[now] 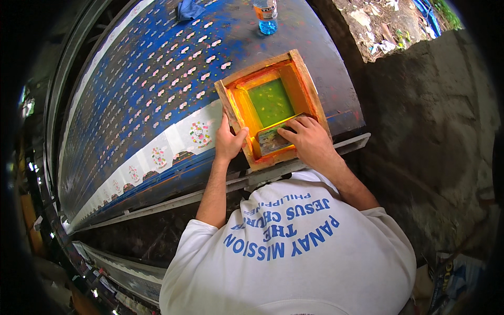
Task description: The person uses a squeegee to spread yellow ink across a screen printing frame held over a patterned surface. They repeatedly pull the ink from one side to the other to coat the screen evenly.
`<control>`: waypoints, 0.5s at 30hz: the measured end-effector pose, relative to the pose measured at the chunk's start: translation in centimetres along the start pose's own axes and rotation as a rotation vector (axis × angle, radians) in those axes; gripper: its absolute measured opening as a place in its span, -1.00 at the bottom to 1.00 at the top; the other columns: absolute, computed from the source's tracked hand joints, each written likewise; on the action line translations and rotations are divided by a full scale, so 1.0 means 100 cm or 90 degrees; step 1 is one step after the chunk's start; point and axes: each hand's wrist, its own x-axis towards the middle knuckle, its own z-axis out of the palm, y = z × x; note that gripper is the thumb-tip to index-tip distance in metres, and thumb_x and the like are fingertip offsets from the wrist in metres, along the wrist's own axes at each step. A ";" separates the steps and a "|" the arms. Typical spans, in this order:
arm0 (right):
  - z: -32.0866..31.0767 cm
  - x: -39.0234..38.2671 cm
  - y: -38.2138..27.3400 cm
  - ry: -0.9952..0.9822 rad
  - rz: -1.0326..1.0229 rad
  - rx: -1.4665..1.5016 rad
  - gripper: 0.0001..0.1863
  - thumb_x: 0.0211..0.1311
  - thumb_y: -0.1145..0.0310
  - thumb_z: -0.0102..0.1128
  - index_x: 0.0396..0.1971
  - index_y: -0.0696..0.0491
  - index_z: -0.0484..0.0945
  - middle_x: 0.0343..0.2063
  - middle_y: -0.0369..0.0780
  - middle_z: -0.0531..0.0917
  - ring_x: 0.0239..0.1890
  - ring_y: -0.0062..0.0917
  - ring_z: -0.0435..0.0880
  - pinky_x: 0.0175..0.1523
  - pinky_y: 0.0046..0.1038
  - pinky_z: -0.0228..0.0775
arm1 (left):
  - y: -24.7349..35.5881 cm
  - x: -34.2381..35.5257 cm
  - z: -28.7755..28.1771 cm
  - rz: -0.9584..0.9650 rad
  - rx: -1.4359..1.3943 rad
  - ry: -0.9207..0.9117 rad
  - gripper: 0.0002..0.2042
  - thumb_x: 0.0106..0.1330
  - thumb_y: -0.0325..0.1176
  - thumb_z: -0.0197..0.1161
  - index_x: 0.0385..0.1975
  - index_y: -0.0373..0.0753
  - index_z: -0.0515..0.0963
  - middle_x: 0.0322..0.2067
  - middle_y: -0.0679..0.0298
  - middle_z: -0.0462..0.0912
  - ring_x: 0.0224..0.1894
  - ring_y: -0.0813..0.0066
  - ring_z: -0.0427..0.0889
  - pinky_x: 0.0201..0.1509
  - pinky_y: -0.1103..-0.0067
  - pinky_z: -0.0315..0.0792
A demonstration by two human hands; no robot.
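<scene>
My left hand [229, 140] clamps the near left edge of the wooden screen frame [307, 89], thumb hooked over the rail, fingers down the outer side. The frame sits flat on the printing table [325, 47], at the near end of the cloth, just ahead of my chest.

My right hand [310, 140] is inside the frame at its near end, fingers spread and pressed over a small squeegee block [270, 139], grasping it from above. The block lies against the near inner wall, touching the mesh.

Frame: rough, unfinished timber, square, rails stained orange and yellow inside. Mesh [271, 101] is flat, wet-looking, green with yellow flecks. Block is dull, smeared with green and yellow ink.

Cloth [142, 79]: long blue fabric, rows of small pale pink-and-white motifs, running away to the left. A white border strip [173, 139] with round flower medallions lies along the near edge, just beside my left hand.

Plastic bottle [266, 16] with blue liquid stands at the far end of the table, well apart from the frame.
</scene>
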 end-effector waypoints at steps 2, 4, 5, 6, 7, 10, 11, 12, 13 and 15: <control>-0.003 0.001 -0.001 0.006 -0.011 -0.019 -0.56 0.32 0.42 0.39 0.20 -0.03 0.79 0.10 -0.16 0.72 0.22 -0.24 0.68 0.45 -0.16 0.48 | -0.003 -0.001 0.001 0.006 0.004 0.007 -0.06 0.32 -0.27 0.43 0.69 -0.36 0.14 0.25 -0.02 0.76 0.24 0.22 0.79 0.36 0.35 0.61; -0.013 0.005 0.003 -0.040 -0.013 0.016 -0.57 0.31 0.45 0.37 0.18 -0.03 0.80 0.04 -0.17 0.75 0.16 -0.24 0.71 0.36 -0.19 0.54 | 0.000 -0.002 -0.001 -0.033 -0.044 -0.010 -0.06 0.32 -0.26 0.43 0.69 -0.35 0.13 0.25 -0.01 0.76 0.23 0.22 0.80 0.35 0.34 0.61; -0.019 0.010 0.006 -0.064 -0.016 0.030 -0.58 0.30 0.46 0.36 0.16 -0.03 0.81 0.02 -0.17 0.77 0.13 -0.24 0.73 0.32 -0.21 0.57 | 0.000 -0.001 -0.001 -0.032 -0.044 -0.009 -0.05 0.31 -0.26 0.43 0.70 -0.35 0.12 0.25 -0.02 0.77 0.23 0.21 0.80 0.35 0.33 0.61; -0.018 0.017 0.011 -0.047 -0.025 0.037 -0.58 0.30 0.47 0.35 0.15 -0.03 0.82 -0.01 -0.17 0.78 0.10 -0.24 0.74 0.28 -0.22 0.58 | 0.000 -0.001 -0.002 -0.017 -0.018 -0.001 -0.04 0.31 -0.25 0.44 0.70 -0.35 0.12 0.24 -0.03 0.77 0.22 0.19 0.81 0.34 0.32 0.62; -0.017 0.028 0.017 -0.030 -0.036 0.045 -0.59 0.29 0.49 0.33 0.13 -0.03 0.83 -0.04 -0.18 0.79 0.07 -0.25 0.75 0.24 -0.23 0.60 | 0.000 -0.003 -0.003 -0.002 0.008 0.008 -0.03 0.31 -0.24 0.44 0.70 -0.35 0.11 0.22 -0.05 0.78 0.20 0.17 0.82 0.33 0.31 0.63; -0.015 0.071 0.040 0.030 -0.045 0.032 -0.55 0.23 0.54 0.30 0.10 -0.09 0.86 -0.10 -0.16 0.83 0.00 -0.24 0.79 0.16 -0.21 0.64 | 0.020 0.001 -0.003 -0.044 0.024 -0.010 -0.01 0.30 -0.22 0.46 0.71 -0.36 0.09 0.19 -0.12 0.79 0.17 0.05 0.84 0.30 0.29 0.65; -0.012 0.090 0.048 0.039 -0.047 0.030 -0.54 0.22 0.54 0.30 0.11 -0.10 0.86 -0.09 -0.15 0.84 -0.01 -0.23 0.79 0.16 -0.20 0.65 | 0.025 0.000 -0.004 -0.075 0.023 -0.021 0.00 0.30 -0.21 0.47 0.71 -0.37 0.08 0.18 -0.15 0.79 0.16 -0.01 0.85 0.29 0.27 0.66; -0.010 0.106 0.054 0.049 -0.046 0.027 -0.52 0.21 0.54 0.30 0.11 -0.12 0.85 -0.09 -0.15 0.85 -0.01 -0.22 0.80 0.17 -0.19 0.66 | 0.017 0.001 -0.004 -0.051 0.062 -0.010 0.00 0.30 -0.21 0.47 0.71 -0.36 0.09 0.18 -0.17 0.79 0.16 -0.05 0.84 0.28 0.26 0.66; -0.007 0.120 0.058 0.047 -0.028 0.026 -0.51 0.21 0.55 0.29 0.12 -0.12 0.85 -0.10 -0.15 0.85 -0.02 -0.21 0.80 0.17 -0.18 0.66 | 0.003 0.001 -0.003 -0.028 0.102 0.005 0.00 0.30 -0.20 0.47 0.70 -0.35 0.09 0.18 -0.18 0.79 0.16 -0.10 0.84 0.28 0.25 0.67; -0.003 0.140 0.060 0.038 0.010 0.021 -0.49 0.20 0.56 0.28 0.13 -0.14 0.85 -0.11 -0.14 0.86 -0.04 -0.19 0.81 0.19 -0.16 0.67 | 0.005 -0.001 -0.004 -0.042 0.134 0.015 -0.03 0.30 -0.20 0.48 0.68 -0.35 0.13 0.19 -0.21 0.77 0.20 -0.21 0.80 0.28 0.22 0.66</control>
